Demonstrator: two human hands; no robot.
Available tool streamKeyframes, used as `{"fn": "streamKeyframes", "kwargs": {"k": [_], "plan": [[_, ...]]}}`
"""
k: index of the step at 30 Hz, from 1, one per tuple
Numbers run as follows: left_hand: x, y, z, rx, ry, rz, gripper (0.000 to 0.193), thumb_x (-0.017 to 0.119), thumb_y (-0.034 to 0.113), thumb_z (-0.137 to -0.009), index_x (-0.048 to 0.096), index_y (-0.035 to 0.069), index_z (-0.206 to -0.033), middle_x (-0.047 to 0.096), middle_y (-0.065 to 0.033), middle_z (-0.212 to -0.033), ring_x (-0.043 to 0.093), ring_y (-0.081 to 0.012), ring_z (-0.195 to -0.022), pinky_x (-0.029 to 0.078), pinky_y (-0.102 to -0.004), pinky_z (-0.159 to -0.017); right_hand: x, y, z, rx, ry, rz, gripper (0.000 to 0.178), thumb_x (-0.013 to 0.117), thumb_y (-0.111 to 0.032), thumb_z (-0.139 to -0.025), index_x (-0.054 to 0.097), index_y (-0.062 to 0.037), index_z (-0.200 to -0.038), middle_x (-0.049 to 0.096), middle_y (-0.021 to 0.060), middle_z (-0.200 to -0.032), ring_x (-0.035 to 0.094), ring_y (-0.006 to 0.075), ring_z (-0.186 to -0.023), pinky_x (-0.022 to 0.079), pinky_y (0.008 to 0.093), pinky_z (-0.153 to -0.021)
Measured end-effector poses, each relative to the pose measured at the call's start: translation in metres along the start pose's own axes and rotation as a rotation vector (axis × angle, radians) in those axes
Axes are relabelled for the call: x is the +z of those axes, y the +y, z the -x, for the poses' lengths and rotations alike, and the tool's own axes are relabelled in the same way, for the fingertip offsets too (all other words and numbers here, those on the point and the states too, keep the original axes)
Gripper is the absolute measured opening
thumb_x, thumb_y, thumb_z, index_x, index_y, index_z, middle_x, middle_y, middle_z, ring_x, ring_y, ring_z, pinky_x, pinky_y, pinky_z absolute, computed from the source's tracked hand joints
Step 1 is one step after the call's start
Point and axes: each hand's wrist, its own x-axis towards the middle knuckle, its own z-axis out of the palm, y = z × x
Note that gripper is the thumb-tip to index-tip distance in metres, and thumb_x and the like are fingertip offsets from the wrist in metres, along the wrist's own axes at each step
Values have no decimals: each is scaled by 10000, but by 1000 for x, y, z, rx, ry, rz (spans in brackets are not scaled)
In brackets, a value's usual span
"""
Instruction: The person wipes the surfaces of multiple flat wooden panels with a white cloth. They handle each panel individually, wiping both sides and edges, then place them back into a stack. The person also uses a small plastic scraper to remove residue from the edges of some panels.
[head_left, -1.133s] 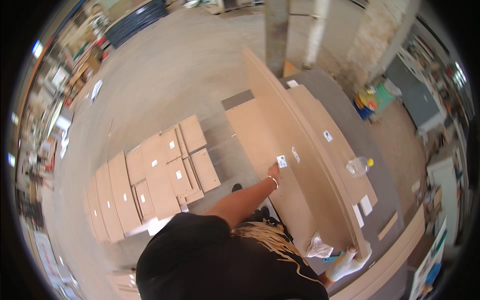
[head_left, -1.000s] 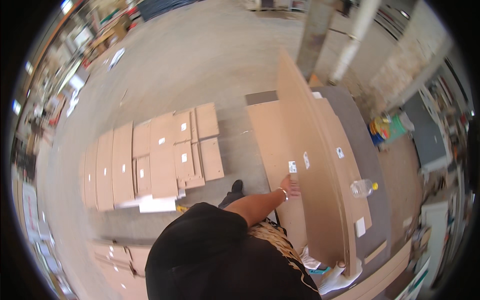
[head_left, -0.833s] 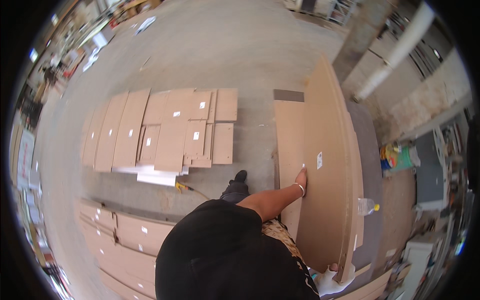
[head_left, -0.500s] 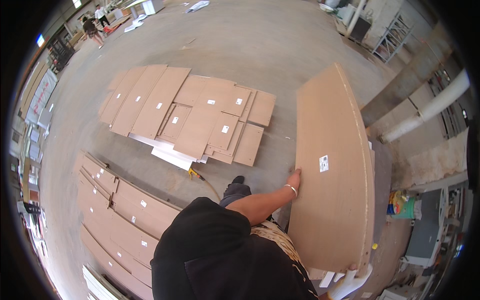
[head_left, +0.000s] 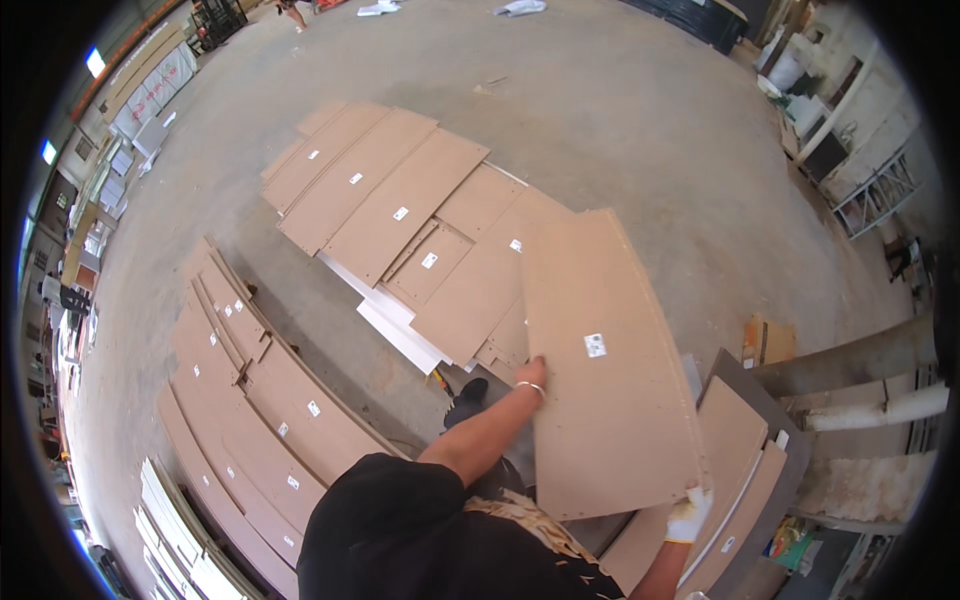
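A large brown board (head_left: 612, 390) with a white label is held up in front of me, tilted. My left hand (head_left: 530, 373), bare with a white bracelet at the wrist, grips its left edge. My right hand (head_left: 688, 515), in a white glove, is closed on its lower right corner. Behind the board lies a spread of labelled brown panels (head_left: 365, 235), partly covered by it. Under my right arm, more brown panels (head_left: 735, 425) rest on a dark grey sheet (head_left: 800, 450).
To my left lies another stack of brown panels (head_left: 270, 390), with white strips (head_left: 185, 540) beside it. White boards (head_left: 390, 318) stick out under the middle spread. A metal post (head_left: 850, 355) and a white pipe (head_left: 880, 408) stand at the right, near a cardboard box (head_left: 768, 340).
The board has swung left, toward the middle spread of panels, held by both hands. The panels that lay under it at the right now show. My view has turned to the right.
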Motion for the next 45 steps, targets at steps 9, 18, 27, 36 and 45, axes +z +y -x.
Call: {"fn": "streamKeyframes", "kwargs": {"k": [9, 18, 27, 36, 45], "plan": [[-87, 121, -243, 240, 111, -296, 562, 717, 416, -873, 694, -140, -790, 691, -359, -800, 712, -497, -841, 530, -531, -800, 202, 174, -10, 480, -166, -296, 662, 631, 91, -853, 516, -85, -1481, 620, 137, -1391, 621, 311, -1258, 523, 499, -1071], [-159, 182, -394, 337, 67, -522, 509, 681, 395, -939, 733, -111, -949, 726, -341, -971, 720, -467, -950, 557, -483, -875, 322, 308, 11, 1079, -355, 138, 481, 697, -4, -908, 571, -55, -1369, 670, 125, -1212, 704, 332, -1002, 618, 518, -824], [-299, 119, -445, 165, 10, -654, 614, 703, 535, -950, 737, -78, -944, 749, -265, -893, 717, -389, -824, 543, -473, -787, 431, 438, 20, 1252, -574, 607, 167, 647, -84, -1011, 592, -41, -1163, 697, 132, -947, 733, 290, -764, 648, 421, -674], [-385, -24, -483, 148, 440, -749, 603, 749, 355, -918, 629, -63, -1337, 683, -275, -1302, 645, -430, -1213, 511, -465, -1044, 471, 504, -19, 1203, -729, 766, 339, 601, 4, -928, 616, -15, -1266, 636, 83, -837, 629, 165, -613, 463, 298, -477], [-304, -140, -447, -133, 412, -94, 613, 819, 437, -886, 616, -51, -1196, 704, -144, -954, 688, -234, -782, 557, -384, -573, 592, 523, -256, 614, -620, 854, 1038, 660, -42, -977, -94, -127, -1685, 644, 82, -858, 582, 153, -614, 541, 333, -517]]}}
